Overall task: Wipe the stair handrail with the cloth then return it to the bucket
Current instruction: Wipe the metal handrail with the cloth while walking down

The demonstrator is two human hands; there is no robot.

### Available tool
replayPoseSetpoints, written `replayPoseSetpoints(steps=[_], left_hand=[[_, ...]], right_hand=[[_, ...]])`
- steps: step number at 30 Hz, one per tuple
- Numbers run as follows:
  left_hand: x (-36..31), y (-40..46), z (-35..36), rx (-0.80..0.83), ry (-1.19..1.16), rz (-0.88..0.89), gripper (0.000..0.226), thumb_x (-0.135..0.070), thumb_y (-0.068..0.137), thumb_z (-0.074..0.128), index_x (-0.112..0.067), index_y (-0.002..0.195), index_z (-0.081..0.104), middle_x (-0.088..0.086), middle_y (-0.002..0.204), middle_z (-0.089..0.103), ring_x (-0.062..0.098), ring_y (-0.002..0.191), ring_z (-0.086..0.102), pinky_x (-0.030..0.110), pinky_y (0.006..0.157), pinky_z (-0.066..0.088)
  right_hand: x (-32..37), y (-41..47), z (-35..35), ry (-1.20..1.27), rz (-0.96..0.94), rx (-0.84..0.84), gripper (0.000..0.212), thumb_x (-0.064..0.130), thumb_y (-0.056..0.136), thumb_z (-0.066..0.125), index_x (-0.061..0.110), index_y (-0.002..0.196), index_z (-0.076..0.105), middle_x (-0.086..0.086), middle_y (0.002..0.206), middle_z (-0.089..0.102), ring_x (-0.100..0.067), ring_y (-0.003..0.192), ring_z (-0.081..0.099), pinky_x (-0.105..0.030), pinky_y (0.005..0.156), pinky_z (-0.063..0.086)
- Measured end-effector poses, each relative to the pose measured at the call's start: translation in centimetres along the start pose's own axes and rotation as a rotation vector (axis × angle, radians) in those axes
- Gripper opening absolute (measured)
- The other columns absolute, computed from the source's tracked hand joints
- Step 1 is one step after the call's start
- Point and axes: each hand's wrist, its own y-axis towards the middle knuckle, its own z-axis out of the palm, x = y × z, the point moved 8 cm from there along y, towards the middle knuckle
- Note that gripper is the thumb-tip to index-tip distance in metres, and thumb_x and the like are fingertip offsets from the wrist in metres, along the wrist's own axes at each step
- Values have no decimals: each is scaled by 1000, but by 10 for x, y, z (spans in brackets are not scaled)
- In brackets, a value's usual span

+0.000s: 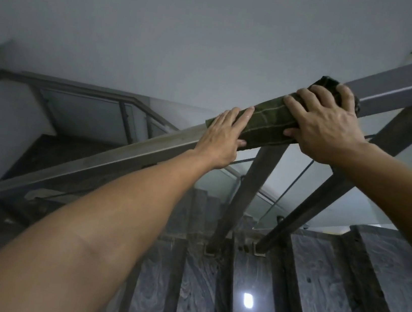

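A square metal handrail [120, 154] slopes from lower left up to upper right. A dark green cloth [265, 122] is wrapped over the rail near the middle. My right hand [320, 124] grips the cloth and the rail from above, fingers curled over the top. My left hand [224, 138] rests on the rail just below the cloth, fingers stretched and touching its lower edge. No bucket is in view.
Two slanted metal posts [251, 186] carry the rail down to dark marble steps [313, 290]. A glass panel [287, 191] sits between the posts. A second railing [81, 90] runs along the lower landing at left. Grey walls surround the stairwell.
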Motion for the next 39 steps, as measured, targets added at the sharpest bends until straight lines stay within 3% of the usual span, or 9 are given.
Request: replayPoseSetpoints(steps=[11, 29, 39], left_hand=[[108, -58, 9, 43, -1, 0, 78, -25, 90, 59, -14, 151, 12, 11, 142, 35, 27, 129, 34, 40, 116, 23], [205, -111, 15, 73, 7, 14, 80, -28, 90, 59, -15, 152, 9, 11, 145, 32, 26, 131, 32, 40, 115, 21], [311, -171, 23, 114, 2, -21, 81, -28, 91, 58, -16, 152, 7, 11, 144, 30, 26, 130, 32, 41, 114, 24]], right_hand=[[115, 29, 24, 41, 28, 26, 63, 49, 87, 52, 23, 141, 31, -11, 146, 41, -35, 138, 29, -58, 114, 6], [220, 59, 47, -8, 6, 53, 64, 49, 84, 53, 18, 136, 35, -16, 136, 47, -38, 131, 37, -61, 111, 13], [335, 90, 74, -37, -4, 48, 61, 50, 84, 49, 13, 132, 38, -20, 129, 49, -40, 123, 42, -62, 110, 16]])
